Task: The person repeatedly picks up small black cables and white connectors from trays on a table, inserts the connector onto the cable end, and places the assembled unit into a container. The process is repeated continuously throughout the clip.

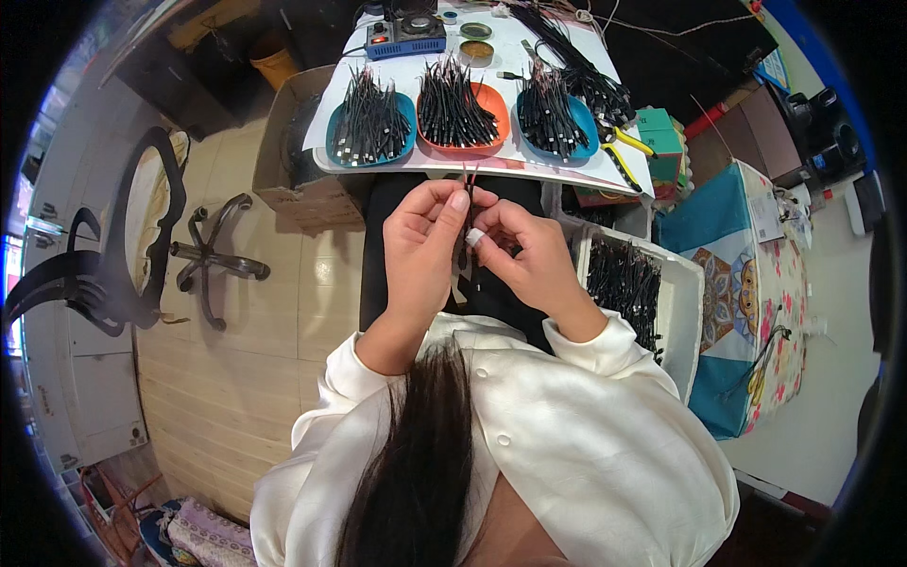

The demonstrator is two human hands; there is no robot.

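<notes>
Fingers (459, 200) of the left hand (422, 227) and right hand (529, 253) pinch black cable (470, 215). Cable-filled trays (504, 115) sit on the worktop (508, 43).

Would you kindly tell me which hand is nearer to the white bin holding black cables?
The right hand: it is to the left of the white bin, while the left hand lies farther left, on the far side of the right hand.

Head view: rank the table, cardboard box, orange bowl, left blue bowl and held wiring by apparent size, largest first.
1. Table
2. Cardboard box
3. Orange bowl and left blue bowl, too alike to rank
4. Held wiring
</notes>
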